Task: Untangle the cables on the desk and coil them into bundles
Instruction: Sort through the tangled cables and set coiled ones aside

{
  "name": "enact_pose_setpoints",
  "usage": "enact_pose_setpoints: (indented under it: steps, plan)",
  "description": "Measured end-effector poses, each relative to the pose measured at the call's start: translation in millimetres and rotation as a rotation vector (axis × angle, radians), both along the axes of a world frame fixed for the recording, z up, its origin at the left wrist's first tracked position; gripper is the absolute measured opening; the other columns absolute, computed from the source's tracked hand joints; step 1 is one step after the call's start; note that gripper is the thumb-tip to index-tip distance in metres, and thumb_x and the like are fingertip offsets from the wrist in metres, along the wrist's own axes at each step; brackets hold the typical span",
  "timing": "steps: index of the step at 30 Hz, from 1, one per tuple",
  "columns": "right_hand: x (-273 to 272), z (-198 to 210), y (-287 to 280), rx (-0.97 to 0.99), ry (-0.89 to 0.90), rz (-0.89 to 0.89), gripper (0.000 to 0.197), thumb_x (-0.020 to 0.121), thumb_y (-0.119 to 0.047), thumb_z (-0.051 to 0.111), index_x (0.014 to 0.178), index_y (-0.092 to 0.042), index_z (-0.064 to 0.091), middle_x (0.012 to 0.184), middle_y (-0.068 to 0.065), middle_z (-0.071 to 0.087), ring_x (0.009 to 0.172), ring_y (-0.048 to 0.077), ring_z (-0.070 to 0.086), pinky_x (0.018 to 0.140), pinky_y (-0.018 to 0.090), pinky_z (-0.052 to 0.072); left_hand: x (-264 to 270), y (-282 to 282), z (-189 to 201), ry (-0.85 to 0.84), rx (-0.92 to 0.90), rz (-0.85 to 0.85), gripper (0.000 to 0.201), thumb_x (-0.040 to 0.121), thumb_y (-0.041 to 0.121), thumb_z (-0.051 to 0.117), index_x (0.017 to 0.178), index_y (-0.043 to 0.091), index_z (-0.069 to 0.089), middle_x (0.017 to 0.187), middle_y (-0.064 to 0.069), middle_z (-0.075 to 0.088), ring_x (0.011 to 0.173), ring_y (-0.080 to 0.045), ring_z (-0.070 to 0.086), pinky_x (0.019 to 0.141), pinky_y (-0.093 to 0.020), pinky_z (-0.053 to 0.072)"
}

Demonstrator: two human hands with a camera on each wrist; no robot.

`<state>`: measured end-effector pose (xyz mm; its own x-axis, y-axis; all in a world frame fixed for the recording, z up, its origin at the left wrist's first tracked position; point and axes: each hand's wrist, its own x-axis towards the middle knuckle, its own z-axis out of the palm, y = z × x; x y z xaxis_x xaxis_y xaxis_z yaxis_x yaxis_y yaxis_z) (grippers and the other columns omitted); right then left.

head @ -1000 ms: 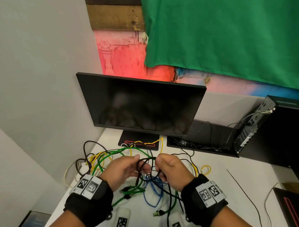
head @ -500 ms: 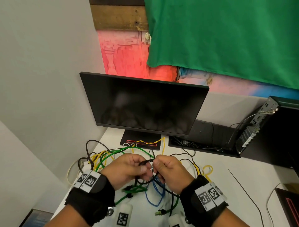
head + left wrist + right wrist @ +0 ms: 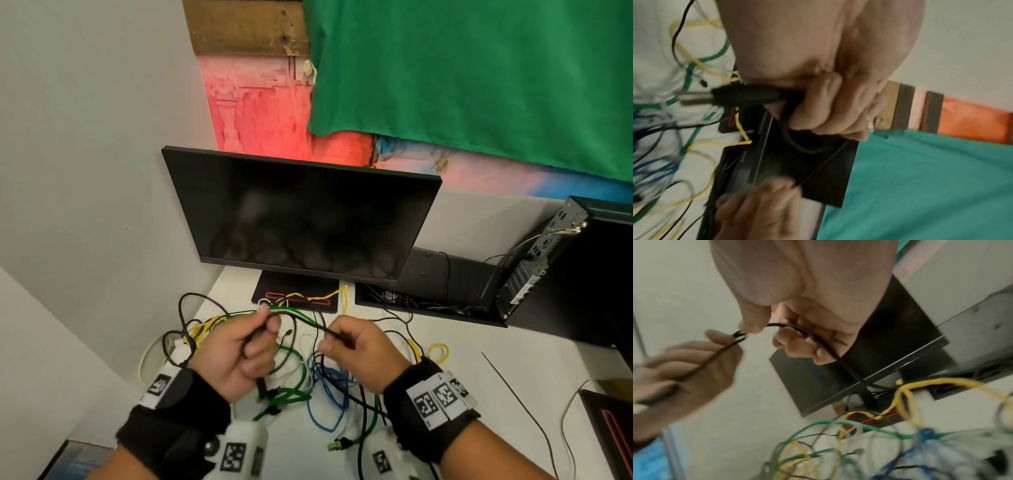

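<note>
The black cable is thin, round and matte. It spans the gap between both hands above the white desk, at 6 o'clock from the monitor. In the left wrist view its end carries a thick moulded black plug with a metal tip.

The left hand has its fingers curled round the plug end, thumb pressed on top; the plug projects below the fist. The right hand pinches the cable between thumb and forefinger, with the remaining fingers curled loosely over the run that drops toward the desk.

Beneath the hands lies the tangle:
- green cable, smooth jacket, broad loops, at 6 o'clock from the left hand;
- blue cable, smooth jacket, narrow loops, between the wrists;
- yellow cable, twisted, crossing the monitor base at 12 o'clock from the hands;
- further thin black loops at 9 o'clock from the left hand.

A small computer case with a perforated metal rear panel stands at 3 o'clock from the monitor. A green cloth, woven and matte, hangs on the wall behind.
</note>
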<state>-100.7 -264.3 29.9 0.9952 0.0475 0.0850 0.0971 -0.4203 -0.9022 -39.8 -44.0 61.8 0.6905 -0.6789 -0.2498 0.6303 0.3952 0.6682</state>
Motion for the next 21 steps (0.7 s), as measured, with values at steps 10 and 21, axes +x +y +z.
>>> enact_pose_setpoints:
  steps: [10,21]
  plan:
    - [14,-22,-8,-0.395,0.125,-0.159,0.024,0.099,-0.036,0.055,0.076,-0.030,0.055,0.077,-0.007,0.061,0.076,0.010,0.057,0.066,0.025,0.042,6,14,3,-0.302,0.172,0.220,0.027,0.091,0.027,0.049,0.095,0.008,0.067,0.070,-0.013,0.069,0.043,-0.018,0.054,0.041,-0.020,0.041]
    - [6,43,50,-0.242,-0.167,0.153,0.016,0.099,-0.036,0.051,0.087,-0.029,0.060,0.086,-0.012,0.066,0.082,0.006,0.061,0.077,0.037,0.052,4,-1,3,-0.696,0.556,0.054,0.040,0.094,0.042,0.049,0.066,0.021,0.066,0.056,-0.009,0.063,0.044,-0.017,0.056,0.045,-0.022,0.042]
